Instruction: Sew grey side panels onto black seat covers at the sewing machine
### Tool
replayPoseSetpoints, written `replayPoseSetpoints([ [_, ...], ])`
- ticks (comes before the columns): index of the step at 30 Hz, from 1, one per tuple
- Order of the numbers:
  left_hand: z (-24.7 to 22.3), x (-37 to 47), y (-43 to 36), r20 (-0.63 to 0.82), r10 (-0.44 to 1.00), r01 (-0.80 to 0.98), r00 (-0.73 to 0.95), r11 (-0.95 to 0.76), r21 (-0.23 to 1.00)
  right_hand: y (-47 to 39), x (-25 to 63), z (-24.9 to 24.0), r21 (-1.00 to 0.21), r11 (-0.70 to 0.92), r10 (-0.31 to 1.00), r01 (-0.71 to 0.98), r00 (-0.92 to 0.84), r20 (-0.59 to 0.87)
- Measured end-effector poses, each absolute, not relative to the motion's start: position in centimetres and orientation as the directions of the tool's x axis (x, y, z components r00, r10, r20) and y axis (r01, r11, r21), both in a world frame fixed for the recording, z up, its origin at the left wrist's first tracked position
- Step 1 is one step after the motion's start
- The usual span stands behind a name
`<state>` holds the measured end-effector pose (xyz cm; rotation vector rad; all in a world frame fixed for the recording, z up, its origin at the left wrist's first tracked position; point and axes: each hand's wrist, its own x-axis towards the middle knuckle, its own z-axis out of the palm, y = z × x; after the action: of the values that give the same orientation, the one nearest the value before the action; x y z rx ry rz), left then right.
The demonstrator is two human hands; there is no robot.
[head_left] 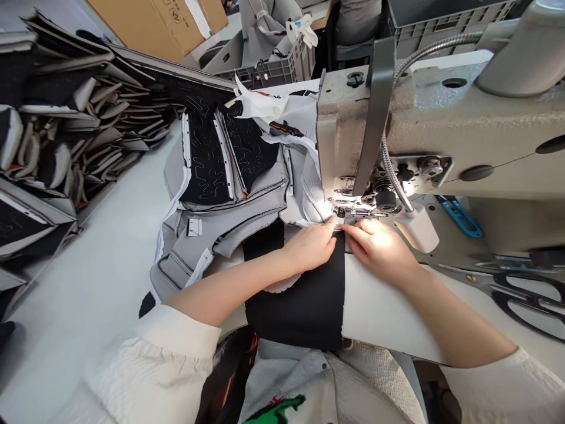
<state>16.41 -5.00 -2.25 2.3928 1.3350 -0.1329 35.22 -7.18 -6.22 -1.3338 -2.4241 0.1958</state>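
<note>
A grey and black sewn cover [251, 221] lies left of the sewing machine [441, 129], its right edge running under the lit needle area. My left hand [312, 244] presses fabric just in front of the presser foot, its fingers closed on the edge. Close beside it, my right hand [375, 244] pinches the same edge with thumb and forefinger. A black fabric panel [295, 306] hangs from there over the table's front edge. The fingertips nearly meet at the foot, where the glare hides fine detail.
Large scissors [507, 288] and a blue thread snipper [461, 218] lie at the right. Stacked covers [97, 118] fill the left side. Behind are a cardboard box [154, 23], a grey crate [291, 65] and a seated person [358, 20]. A lamp [417, 228] hangs near my right hand.
</note>
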Motion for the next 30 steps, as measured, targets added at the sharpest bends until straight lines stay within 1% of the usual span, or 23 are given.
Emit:
replayPoseSetpoints([
  [2,-2.1,15.7,-5.4,-0.249,0.777,0.805,0.578,-0.493,0.330,-7.9,36.3,-5.5,-0.401,0.635,0.765,0.660,-0.610,0.207],
  [4,-1.8,15.0,-5.8,-0.247,0.767,0.799,0.592,-0.519,0.304,-8.8,36.5,-4.9,-0.440,0.704,0.680,0.557,-0.707,0.193],
  [6,-1.4,14.7,-6.0,-0.274,0.769,0.816,0.577,-0.529,0.235,-9.6,35.8,-4.7,-0.410,0.764,0.611,0.498,-0.763,0.211],
  [8,-1.2,15.0,-5.8,-0.307,0.773,0.832,0.555,-0.515,0.206,-10.1,34.6,-4.8,-0.342,0.814,0.559,0.469,-0.794,0.240],
  [9,-1.0,15.3,-5.6,-0.315,0.777,0.838,0.546,-0.499,0.223,-10.3,33.9,-5.0,-0.301,0.833,0.538,0.464,-0.805,0.250],
  [11,-0.8,16.2,-5.3,-0.314,0.787,0.842,0.532,-0.452,0.295,-10.5,32.9,-5.4,-0.225,0.855,0.516,0.468,-0.813,0.268],
  [14,-0.4,17.5,-4.8,-0.338,0.794,0.844,0.505,-0.372,0.387,-10.7,32.3,-5.9,-0.171,0.854,0.521,0.492,-0.807,0.278],
  [17,-0.1,18.4,-4.4,-0.383,0.785,0.847,0.487,-0.318,0.425,-10.8,32.1,-6.1,-0.160,0.841,0.541,0.517,-0.794,0.279],
  [21,-0.1,19.0,-3.5,-0.373,0.801,0.862,0.468,-0.320,0.394,-10.5,32.0,-6.3,-0.141,0.816,0.576,0.561,-0.767,0.283],
  [26,-0.9,18.8,-2.8,-0.281,0.809,0.845,0.516,-0.425,0.325,-10.0,31.8,-6.7,-0.184,0.750,0.658,0.636,-0.688,0.305],
  [30,-1.5,18.4,-2.8,-0.242,0.815,0.833,0.527,-0.439,0.336,-10.0,31.8,-6.8,-0.189,0.740,0.667,0.645,-0.668,0.332],
])
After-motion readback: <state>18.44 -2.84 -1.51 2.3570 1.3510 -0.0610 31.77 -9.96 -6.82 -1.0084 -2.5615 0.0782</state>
